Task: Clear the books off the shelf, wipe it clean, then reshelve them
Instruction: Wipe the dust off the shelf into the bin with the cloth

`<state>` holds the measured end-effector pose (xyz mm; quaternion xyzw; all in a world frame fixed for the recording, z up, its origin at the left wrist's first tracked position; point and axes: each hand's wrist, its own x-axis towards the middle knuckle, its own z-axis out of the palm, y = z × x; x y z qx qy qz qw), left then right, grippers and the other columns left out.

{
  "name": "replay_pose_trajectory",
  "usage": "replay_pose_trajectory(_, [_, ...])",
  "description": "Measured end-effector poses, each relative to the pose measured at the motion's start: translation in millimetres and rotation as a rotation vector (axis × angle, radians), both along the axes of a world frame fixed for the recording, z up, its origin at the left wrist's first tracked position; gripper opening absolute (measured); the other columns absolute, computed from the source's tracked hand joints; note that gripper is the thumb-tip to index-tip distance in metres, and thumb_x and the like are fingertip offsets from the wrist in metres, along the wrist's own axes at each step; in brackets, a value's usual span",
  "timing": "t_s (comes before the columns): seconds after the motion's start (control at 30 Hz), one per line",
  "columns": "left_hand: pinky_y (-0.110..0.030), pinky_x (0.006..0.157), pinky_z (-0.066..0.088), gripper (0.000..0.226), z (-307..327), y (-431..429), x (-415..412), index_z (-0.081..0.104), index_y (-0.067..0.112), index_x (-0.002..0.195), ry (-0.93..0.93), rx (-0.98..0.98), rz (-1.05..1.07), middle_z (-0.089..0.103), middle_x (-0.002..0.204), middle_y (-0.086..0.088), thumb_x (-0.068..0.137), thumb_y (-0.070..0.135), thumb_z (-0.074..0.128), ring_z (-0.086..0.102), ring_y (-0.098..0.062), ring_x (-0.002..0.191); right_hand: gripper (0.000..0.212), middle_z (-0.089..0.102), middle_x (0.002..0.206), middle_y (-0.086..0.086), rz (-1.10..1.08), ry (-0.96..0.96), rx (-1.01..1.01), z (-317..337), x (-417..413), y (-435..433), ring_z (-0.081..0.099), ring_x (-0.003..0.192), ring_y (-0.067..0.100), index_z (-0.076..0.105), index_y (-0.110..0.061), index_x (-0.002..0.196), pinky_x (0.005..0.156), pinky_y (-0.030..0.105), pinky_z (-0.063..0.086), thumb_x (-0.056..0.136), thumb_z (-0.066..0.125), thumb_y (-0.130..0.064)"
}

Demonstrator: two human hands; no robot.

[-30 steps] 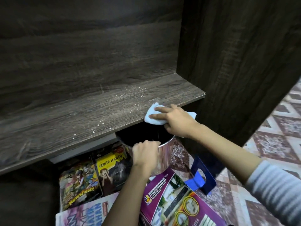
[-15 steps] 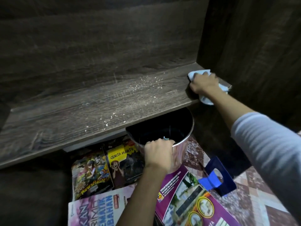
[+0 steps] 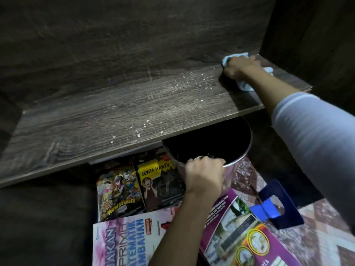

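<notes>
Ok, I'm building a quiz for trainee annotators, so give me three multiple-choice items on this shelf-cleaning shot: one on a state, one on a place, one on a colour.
1. What is the left hand doing?
A. gripping the rim of the bin
B. holding a pen
C. pointing upward

2. Where does the right hand press the cloth?
A. on the floor
B. at the back right corner of the shelf
C. inside the bin

3. What colour are the crumbs on the shelf?
A. red
B. green
C. white

Answers:
1 A: its fingers curl over the metal rim.
2 B: the cloth lies where the board meets the back and side panels.
3 C: pale specks scatter across the dark wood.
</notes>
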<state>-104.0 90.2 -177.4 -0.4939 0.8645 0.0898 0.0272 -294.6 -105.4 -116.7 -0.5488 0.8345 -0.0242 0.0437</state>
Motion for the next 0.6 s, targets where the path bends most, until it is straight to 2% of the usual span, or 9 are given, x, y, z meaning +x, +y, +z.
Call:
replay_pose_trajectory(0.1, [-0.031, 0.085, 0.040, 0.025, -2, -3, 4, 0.059, 0.022, 0.116, 0.001, 0.005, 0.014, 0.066, 0.109, -0.010, 0.094, 0.021, 0.048, 0.059, -0.029, 0.106, 0.039, 0.034, 0.145, 0.024, 0.006, -0.013, -0.029, 0, 12, -4, 0.026, 0.133, 0.043, 0.048, -0.014, 0.132, 0.108, 0.046, 0.022, 0.096, 0.037, -0.023])
replay_pose_trajectory(0.23, [-0.032, 0.085, 0.042, 0.026, -4, -5, 7, 0.058, 0.023, 0.119, -0.009, -0.001, 0.024, 0.065, 0.110, -0.010, 0.096, 0.020, 0.047, 0.060, -0.029, 0.107, 0.034, 0.040, 0.142, 0.020, 0.116, -0.058, -0.061, -2, 26, -2, 0.032, 0.129, 0.043, 0.053, -0.018, 0.123, 0.104, 0.047, 0.028, 0.096, 0.034, -0.027])
replay_pose_trajectory(0.33, [-0.033, 0.085, 0.042, 0.025, -3, -4, 6, 0.058, 0.024, 0.118, -0.005, 0.006, 0.022, 0.065, 0.112, -0.009, 0.095, 0.021, 0.050, 0.059, -0.030, 0.107, 0.042, 0.044, 0.142, 0.016, 0.156, -0.138, -0.079, -2, 28, 0, 0.035, 0.130, 0.039, 0.054, -0.021, 0.126, 0.104, 0.044, 0.030, 0.095, 0.033, -0.038])
replay_pose_trajectory(0.43, [-0.033, 0.087, 0.042, 0.027, -3, -2, 4, 0.057, 0.024, 0.119, 0.001, -0.004, 0.012, 0.064, 0.113, -0.009, 0.092, 0.024, 0.055, 0.059, -0.031, 0.109, 0.047, 0.040, 0.147, 0.013, 0.201, -0.214, -0.062, 3, 24, 4, 0.032, 0.135, 0.036, 0.048, -0.034, 0.136, 0.109, 0.041, 0.029, 0.093, 0.037, -0.052])
replay_pose_trajectory(0.53, [-0.033, 0.086, 0.043, 0.026, -5, -1, 1, 0.057, 0.024, 0.119, -0.001, -0.030, 0.013, 0.065, 0.113, -0.008, 0.093, 0.022, 0.053, 0.059, -0.030, 0.108, 0.057, 0.037, 0.150, 0.006, 0.273, -0.309, -0.003, 10, 27, 14, 0.031, 0.138, 0.032, 0.047, -0.050, 0.131, 0.114, 0.045, 0.024, 0.078, 0.041, -0.072])
replay_pose_trajectory(0.6, [-0.033, 0.086, 0.043, 0.025, -4, -2, -2, 0.057, 0.024, 0.119, -0.011, -0.034, 0.017, 0.065, 0.113, -0.009, 0.094, 0.022, 0.053, 0.059, -0.031, 0.108, 0.061, 0.046, 0.144, -0.003, 0.304, -0.404, -0.013, 12, 29, 19, 0.040, 0.133, 0.026, 0.052, -0.059, 0.118, 0.112, 0.049, 0.026, 0.062, 0.045, -0.082])
